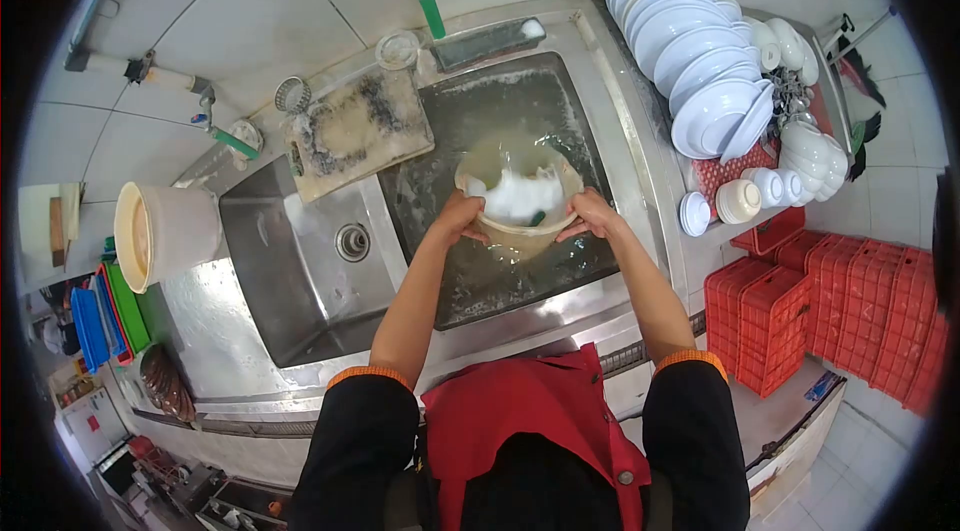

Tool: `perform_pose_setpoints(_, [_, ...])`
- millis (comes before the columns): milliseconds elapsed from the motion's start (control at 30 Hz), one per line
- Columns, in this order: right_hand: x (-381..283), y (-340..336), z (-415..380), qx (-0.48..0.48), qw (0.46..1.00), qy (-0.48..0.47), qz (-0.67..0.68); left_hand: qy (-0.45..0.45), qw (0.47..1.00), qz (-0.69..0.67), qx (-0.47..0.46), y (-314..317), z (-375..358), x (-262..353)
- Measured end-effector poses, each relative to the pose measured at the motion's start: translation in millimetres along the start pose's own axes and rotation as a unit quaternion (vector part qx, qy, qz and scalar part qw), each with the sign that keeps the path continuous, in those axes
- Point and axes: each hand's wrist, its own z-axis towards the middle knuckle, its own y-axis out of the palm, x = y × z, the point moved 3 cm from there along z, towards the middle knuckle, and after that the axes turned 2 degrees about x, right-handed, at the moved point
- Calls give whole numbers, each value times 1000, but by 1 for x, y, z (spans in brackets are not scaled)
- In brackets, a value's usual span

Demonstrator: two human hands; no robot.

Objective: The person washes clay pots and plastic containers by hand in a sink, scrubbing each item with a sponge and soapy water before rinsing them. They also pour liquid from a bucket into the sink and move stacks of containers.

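A round pale tub (515, 241) with white foam and a small green item inside sits in the water of the right sink basin (470, 286). On its left rim, my left hand (461, 217) is closed, the fingers passing under the edge. The opposite side of the rim is gripped by my right hand (592, 215), its thumb near the top edge. Cloudy water surrounds the tub and fills the basin.
An empty steel basin (300, 271) and a white bucket (175, 231) are at left. A stained board (360, 131) bridges the basins' back. Stacked white plates (690, 41) and bowls (738, 201) stand at right, above red crates (755, 316). Green-ended taps (431, 15) hang behind.
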Motion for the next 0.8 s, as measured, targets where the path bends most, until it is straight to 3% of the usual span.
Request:
perform_pose_setpoints(33, [5, 1, -1, 29, 999, -36, 1, 3, 1000, 0, 1, 3, -8, 0])
perform_pose_setpoints(100, [8, 1, -5, 57, 995, -81, -1, 95, 994, -14, 43, 14, -32, 5])
perform_pose_setpoints(167, [10, 2, -25, 101, 986, -127, -45, 111, 991, -6, 71, 16, -39, -7])
perform_pose_setpoints(233, [10, 8, -51, 113, 982, -147, -25, 235, 971, 1, 52, 21, -56, -5])
perform_pose_setpoints(300, [4, 11, -73, 133, 965, -224, -11, 244, 968, -12, 64, 24, -72, -1])
perform_pose_setpoints(367, [-13, 19, -93, 115, 961, -250, 5, 357, 930, -29, 81, 22, -86, 11])
perform_pose_setpoints(433, [-32, 18, -98, 135, 944, -284, -93, 367, 924, -18, 102, 14, -100, 26])
perform_pose_setpoints(467, [-45, 28, -102, 138, 920, -359, -77, 367, 922, -5, 121, 8, -111, 37])
perform_pose_setpoints(700, [-132, 102, -126, 90, 920, -378, -48, 427, 892, -108, 98, -44, -174, 97])
perform_pose_setpoints(800, [-153, 143, -118, 94, 914, -389, -63, 430, 889, -94, 128, -83, -190, 111])
